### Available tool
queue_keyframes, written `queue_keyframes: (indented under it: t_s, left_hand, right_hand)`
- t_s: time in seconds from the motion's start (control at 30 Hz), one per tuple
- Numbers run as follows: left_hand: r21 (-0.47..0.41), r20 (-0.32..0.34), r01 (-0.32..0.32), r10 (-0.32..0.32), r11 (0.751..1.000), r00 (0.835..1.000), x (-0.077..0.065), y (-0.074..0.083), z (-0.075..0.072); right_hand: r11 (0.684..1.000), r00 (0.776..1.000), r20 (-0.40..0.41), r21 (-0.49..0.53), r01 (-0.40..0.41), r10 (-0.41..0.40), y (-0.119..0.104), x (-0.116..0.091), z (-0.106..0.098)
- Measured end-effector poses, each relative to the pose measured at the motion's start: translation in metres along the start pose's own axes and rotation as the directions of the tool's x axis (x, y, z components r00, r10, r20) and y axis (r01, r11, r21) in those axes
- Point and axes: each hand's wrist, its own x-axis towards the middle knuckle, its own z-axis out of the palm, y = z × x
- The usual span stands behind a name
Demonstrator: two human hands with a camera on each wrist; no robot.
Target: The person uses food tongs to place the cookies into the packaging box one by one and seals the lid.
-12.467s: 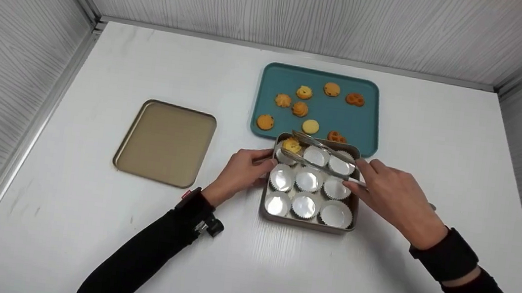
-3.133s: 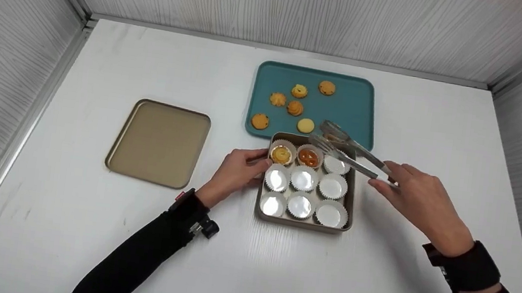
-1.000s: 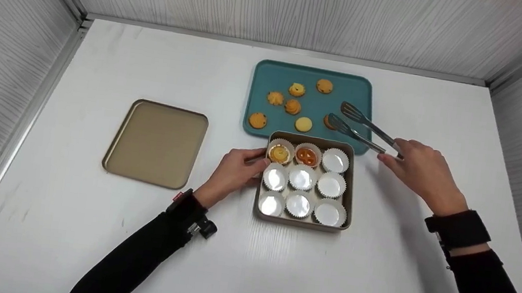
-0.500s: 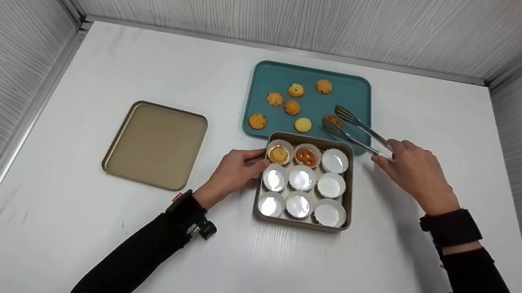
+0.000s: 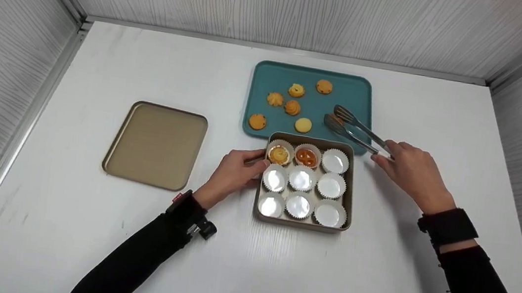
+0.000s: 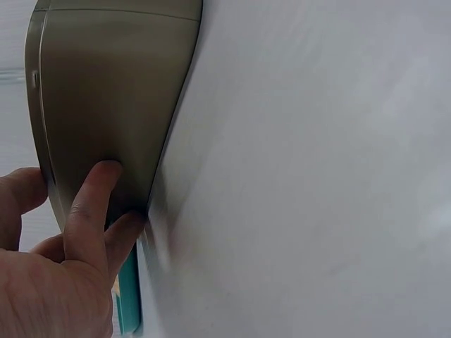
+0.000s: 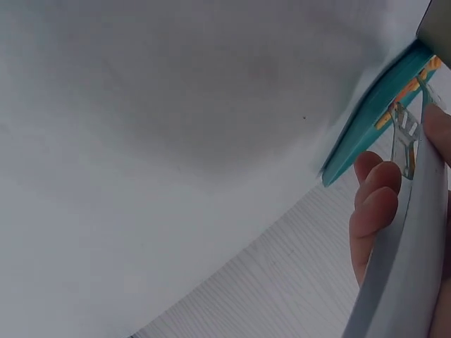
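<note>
Silver metal tongs [image 5: 353, 137], clasped in the right grip [image 5: 412, 174], straddle a brown cookie [image 5: 337, 119] ahead; the left grip [image 5: 233, 172] clasps a squarish gold tin [image 5: 299, 224].

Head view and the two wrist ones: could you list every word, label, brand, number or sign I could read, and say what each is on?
None: no readable text shows in any view.
Too small to read: the red tag on the left black wristband; I cannot tell whether it bears any.
No lettering can be made out on the cookie tin, the teal tray, the gold-coloured tray or the tongs.
</note>
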Motion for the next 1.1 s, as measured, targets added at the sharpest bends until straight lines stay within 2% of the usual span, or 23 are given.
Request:
queue_keyframes:
  t_s: [0.3,0.43,0.7,0.77,1.0,1.1]
  left_hand:
    - [0.041,-0.003,-0.016,0.017,0.999,1.0,0.0,0.0,-0.001]
    - [0.044,0.003,-0.01,0.01,0.999,1.0,0.0,0.0,-0.001]
    - [0.036,0.001,0.0,0.0,0.999,1.0,0.0,0.0,-0.001]
    - [0.048,-0.007,-0.001,0.001,0.999,1.0,0.0,0.0,-0.001]
    - [0.007,0.008,0.008,-0.008,1.0,1.0,0.0,0.0,-0.001]
    - [0.024,-0.003,-0.001,0.002,1.0,1.0,0.0,0.0,-0.001]
  right_hand:
    - [0.994,0.999,0.035,0.105,-0.044,0.04,-0.001,0.0,0.003]
    - [0.993,0.997,0.049,0.094,-0.07,0.066,-0.001,-0.002,0.001]
    - [0.996,0.997,0.041,0.054,-0.07,0.068,-0.008,-0.007,-0.008]
    - [0.996,0.998,0.028,0.054,-0.065,0.064,-0.009,-0.009,-0.011]
    - [0.998,0.999,-0.016,0.051,-0.034,0.035,-0.015,-0.019,-0.024]
    - [0.999,0.999,-0.028,0.05,-0.014,0.015,-0.019,-0.023,-0.031]
